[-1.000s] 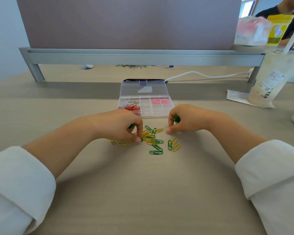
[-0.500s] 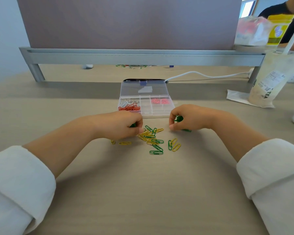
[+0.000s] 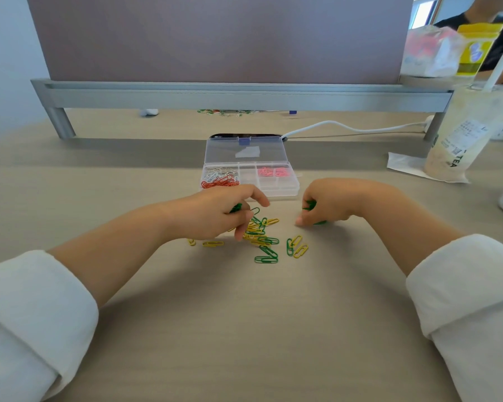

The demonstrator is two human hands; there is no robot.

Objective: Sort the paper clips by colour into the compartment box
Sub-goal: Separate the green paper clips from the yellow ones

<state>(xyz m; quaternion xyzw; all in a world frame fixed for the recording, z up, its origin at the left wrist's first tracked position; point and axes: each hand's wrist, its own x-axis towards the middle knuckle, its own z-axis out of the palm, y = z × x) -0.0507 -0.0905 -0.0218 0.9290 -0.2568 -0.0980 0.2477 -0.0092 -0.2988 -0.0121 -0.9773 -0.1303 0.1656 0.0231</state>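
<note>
**Both hands gathered green clips from the mixed pile at frame centre.**

In the head view, the left hand (image 3: pixel 212 213) was curled round a few green paper clips (image 3: pixel 236 208), with one fingertip down in the mixed green and yellow pile (image 3: pixel 262 236) at the centre of the frame. The right hand (image 3: pixel 328 203), right of centre, clutched its own green clips (image 3: pixel 310 205), a fingertip resting on the table (image 3: pixel 244 314). The open compartment box (image 3: pixel 269 185) lay just above the hands, with white clips (image 3: pixel 215 174) and red clips (image 3: pixel 219 183) at its left end and pink clips (image 3: pixel 273 171) at its upper right. The step would likely go best if greens were lifted singly, so no yellow tangled along, and both handfuls then went into one bare compartment.
</note>
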